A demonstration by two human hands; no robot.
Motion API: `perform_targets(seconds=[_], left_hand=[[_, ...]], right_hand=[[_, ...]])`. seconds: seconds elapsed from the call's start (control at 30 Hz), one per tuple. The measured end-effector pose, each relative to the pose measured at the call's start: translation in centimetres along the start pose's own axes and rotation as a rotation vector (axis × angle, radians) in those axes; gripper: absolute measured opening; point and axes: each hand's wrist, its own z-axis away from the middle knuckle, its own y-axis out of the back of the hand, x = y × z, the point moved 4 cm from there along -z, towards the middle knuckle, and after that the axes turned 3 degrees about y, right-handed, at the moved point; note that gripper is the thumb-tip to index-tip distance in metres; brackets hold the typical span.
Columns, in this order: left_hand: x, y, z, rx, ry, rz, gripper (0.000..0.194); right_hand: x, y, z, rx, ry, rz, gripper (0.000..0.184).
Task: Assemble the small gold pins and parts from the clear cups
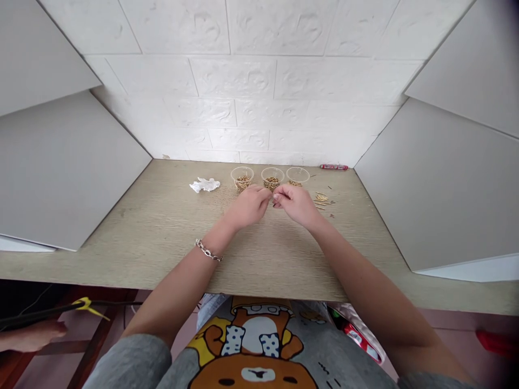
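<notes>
My left hand point(250, 206) and my right hand point(298, 204) meet over the tabletop, both with fingers pinched and fingertips almost touching. Whatever small piece they may hold is too small to make out. Just behind them stand three clear plastic cups: the left cup point(242, 172), the middle cup point(272, 172) and the right cup point(298, 173). Small gold-coloured metal pieces point(243, 182) fill part of the left one, and similar pieces show in the others. To the right of my right hand lies a loose pile of thin gold-coloured pins point(321, 199).
A crumpled white tissue point(205, 185) lies left of the cups. A red tube-shaped item point(334, 167) rests against the white brick-pattern wall point(259, 75). Grey panels point(77, 167) flank the wooden tabletop point(170, 232). At lower left, part of another person's limb point(34, 335) shows below the table.
</notes>
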Motion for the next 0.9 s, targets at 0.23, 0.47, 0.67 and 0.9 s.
perform_targets(seconds=[0.23, 0.47, 0.67, 0.9], left_hand=[[-0.27, 0.32, -0.18, -0.006, 0.176, 0.25, 0.027], [-0.43, 0.27, -0.26, -0.035, 0.201, 0.281, 0.026], [-0.56, 0.21, -0.15, -0.044, 0.285, 0.489, 0.027], [-0.81, -0.17, -0.17, -0.018, 0.345, 0.762, 0.026]], right_hand=[[0.32, -0.22, -0.02, 0.081, 0.021, -0.168, 0.01], [0.32, -0.17, -0.03, 0.07, 0.038, -0.103, 0.009], [0.18, -0.18, 0.04, 0.105, 0.072, -0.122, 0.01], [0.11, -0.44, -0.12, 0.119, 0.024, -0.318, 0.017]])
